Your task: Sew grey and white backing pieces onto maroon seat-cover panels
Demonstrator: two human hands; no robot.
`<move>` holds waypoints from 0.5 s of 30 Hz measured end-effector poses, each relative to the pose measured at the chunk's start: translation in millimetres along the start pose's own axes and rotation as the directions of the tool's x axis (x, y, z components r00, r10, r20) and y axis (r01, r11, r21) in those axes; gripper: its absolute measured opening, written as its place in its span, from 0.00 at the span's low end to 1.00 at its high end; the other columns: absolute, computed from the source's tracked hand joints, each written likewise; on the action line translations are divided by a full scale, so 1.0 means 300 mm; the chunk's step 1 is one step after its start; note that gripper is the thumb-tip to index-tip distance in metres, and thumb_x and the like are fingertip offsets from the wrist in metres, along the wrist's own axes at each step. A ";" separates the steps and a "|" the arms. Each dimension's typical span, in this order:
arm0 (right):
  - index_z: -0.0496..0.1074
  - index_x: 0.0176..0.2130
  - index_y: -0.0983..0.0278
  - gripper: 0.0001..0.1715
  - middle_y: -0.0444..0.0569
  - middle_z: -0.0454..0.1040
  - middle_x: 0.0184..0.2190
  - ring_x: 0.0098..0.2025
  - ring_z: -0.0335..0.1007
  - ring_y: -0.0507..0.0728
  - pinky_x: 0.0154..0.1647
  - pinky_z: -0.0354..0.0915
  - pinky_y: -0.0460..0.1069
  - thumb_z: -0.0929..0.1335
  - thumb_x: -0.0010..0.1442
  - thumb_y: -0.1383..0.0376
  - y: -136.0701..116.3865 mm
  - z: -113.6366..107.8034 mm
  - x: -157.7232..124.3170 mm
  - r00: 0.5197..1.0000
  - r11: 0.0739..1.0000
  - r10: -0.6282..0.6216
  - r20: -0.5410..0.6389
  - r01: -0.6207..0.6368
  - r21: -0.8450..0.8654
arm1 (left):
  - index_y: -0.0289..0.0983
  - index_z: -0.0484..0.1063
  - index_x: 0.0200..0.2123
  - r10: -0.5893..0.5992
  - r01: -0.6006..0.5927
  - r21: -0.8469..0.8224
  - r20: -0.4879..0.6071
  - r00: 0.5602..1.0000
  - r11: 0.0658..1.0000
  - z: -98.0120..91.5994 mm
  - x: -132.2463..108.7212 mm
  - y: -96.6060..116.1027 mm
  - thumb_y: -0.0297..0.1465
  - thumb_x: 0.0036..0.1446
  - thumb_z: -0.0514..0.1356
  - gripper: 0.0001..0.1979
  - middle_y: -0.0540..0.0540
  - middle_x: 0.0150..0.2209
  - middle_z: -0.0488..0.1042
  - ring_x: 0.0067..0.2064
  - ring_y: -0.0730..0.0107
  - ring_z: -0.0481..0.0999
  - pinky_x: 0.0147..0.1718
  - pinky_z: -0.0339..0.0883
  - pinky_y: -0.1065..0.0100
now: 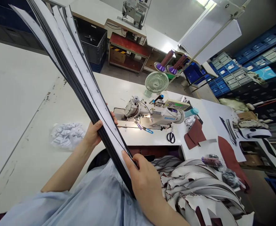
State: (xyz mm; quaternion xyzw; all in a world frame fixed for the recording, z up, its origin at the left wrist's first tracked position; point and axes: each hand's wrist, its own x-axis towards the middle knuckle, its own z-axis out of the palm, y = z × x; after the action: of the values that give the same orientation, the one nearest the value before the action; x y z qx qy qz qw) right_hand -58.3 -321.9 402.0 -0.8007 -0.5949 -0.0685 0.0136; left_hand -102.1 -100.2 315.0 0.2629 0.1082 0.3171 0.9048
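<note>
A thick bundle of long black-and-white strips (81,84) slants across the view, its far ends fanned apart at the upper left. My left hand (94,135) is wrapped around the middle of the bundle, with the thumb on the near side and fingertips showing beyond the far edge. Around the lower end, close to my body, my right hand (144,179) is closed, thumb and forefinger pressing on the strips. Behind the bundle stands a white sewing machine (157,114) with its lamp lit. Blue-handled thread snips (148,130) and black-handled scissors (171,137) lie on the table before it.
A plastic bag of small white pieces (68,135) lies on the white table (20,94) at left. A green fan (156,83) stands behind the machine. Grey curved panels (199,182) are heaped at lower right, near brown-red pieces (195,133). Blue crates (223,81) stand farther right.
</note>
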 end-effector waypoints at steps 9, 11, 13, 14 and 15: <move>0.61 0.65 0.60 0.39 0.55 0.69 0.43 0.34 0.65 0.58 0.34 0.65 0.52 0.61 0.58 0.80 -0.029 0.001 -0.008 0.997 0.997 0.044 0.069 -0.041 -0.058 | 0.47 0.65 0.58 -0.015 0.017 -0.049 0.030 0.999 0.999 0.000 0.016 -0.021 0.35 0.46 0.69 0.34 0.48 0.42 0.71 0.39 0.66 0.73 0.42 0.72 0.64; 0.59 0.66 0.60 0.40 0.55 0.69 0.43 0.34 0.65 0.58 0.33 0.66 0.52 0.61 0.57 0.80 -0.033 0.010 -0.010 0.994 0.997 0.059 0.096 -0.054 -0.053 | 0.46 0.64 0.58 -0.015 0.017 -0.044 0.043 0.999 0.999 0.001 0.018 -0.022 0.34 0.46 0.68 0.34 0.48 0.41 0.71 0.39 0.66 0.73 0.42 0.72 0.64; 0.57 0.67 0.61 0.41 0.56 0.68 0.44 0.34 0.65 0.58 0.32 0.66 0.52 0.61 0.57 0.79 -0.031 0.017 -0.010 0.990 0.998 0.059 0.131 -0.059 0.001 | 0.46 0.64 0.58 -0.016 0.018 -0.037 0.049 0.999 0.999 -0.001 0.018 -0.022 0.33 0.46 0.67 0.34 0.48 0.41 0.70 0.39 0.66 0.73 0.41 0.72 0.64; 0.56 0.67 0.61 0.41 0.56 0.68 0.44 0.34 0.65 0.58 0.32 0.66 0.52 0.61 0.58 0.79 -0.027 0.020 -0.009 0.987 0.997 0.051 0.154 -0.059 0.051 | 0.46 0.64 0.58 -0.018 0.020 -0.034 0.053 0.998 0.999 -0.002 0.018 -0.022 0.33 0.46 0.67 0.34 0.48 0.41 0.70 0.39 0.66 0.73 0.41 0.72 0.65; 0.54 0.68 0.61 0.40 0.56 0.68 0.44 0.35 0.65 0.58 0.32 0.67 0.51 0.61 0.58 0.78 -0.023 0.022 -0.008 0.983 0.992 0.039 0.178 -0.060 0.112 | 0.47 0.64 0.58 -0.021 0.023 -0.031 0.060 0.998 0.999 -0.004 0.018 -0.021 0.34 0.47 0.67 0.33 0.48 0.41 0.70 0.39 0.66 0.73 0.40 0.72 0.65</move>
State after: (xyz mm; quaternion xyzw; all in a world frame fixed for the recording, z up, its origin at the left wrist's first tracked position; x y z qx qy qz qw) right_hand -64.9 -321.5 394.8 -0.8161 -0.5767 0.0374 0.0095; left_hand -95.1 -100.3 310.4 0.2568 0.0790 0.3009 0.9150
